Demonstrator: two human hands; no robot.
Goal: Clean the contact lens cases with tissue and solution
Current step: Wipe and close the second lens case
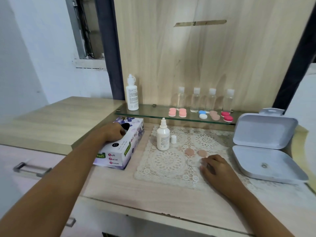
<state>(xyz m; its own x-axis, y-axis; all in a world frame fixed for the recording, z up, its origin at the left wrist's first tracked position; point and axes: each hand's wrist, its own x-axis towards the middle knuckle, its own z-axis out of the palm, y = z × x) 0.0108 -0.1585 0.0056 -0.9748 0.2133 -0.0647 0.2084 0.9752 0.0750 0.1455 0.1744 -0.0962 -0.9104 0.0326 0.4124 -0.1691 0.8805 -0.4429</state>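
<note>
Fingers (122, 132) of the left hand (112, 132) curl down into the dark slot on top of the tissue box (119, 151); whether they pinch a sheet cannot be seen. The box lies flat at the left of the surface (153, 189), its long axis running away from the person and leaning a little right, with the printed end facing the person.

The right hand (213, 166) rests on the lace mat (164, 165), its fingers bent, with the tips on the right end of a clear lens case (194, 161). The hand is blurred, so a grip cannot be told from a touch. The case lies flat with its long axis roughly left to right. Two tan caps (189, 152) lie on the mat just behind it.

The small solution bottle (163, 139) stands upright at the back of the mat with its nozzle bare and pointing up. Its white cap (173, 139) stands just to its right.

On the glass shelf (150, 113) behind stand a taller white bottle (132, 96), four clear capped bottles (195, 100) whose fill cannot be made out, and a row of closed lens cases (202, 114) in pink, blue and white, tan and red.

A grey hinged box (265, 134) sits open at the right, its lid tipped back; a small round spot shows on the floor of its base.
</note>
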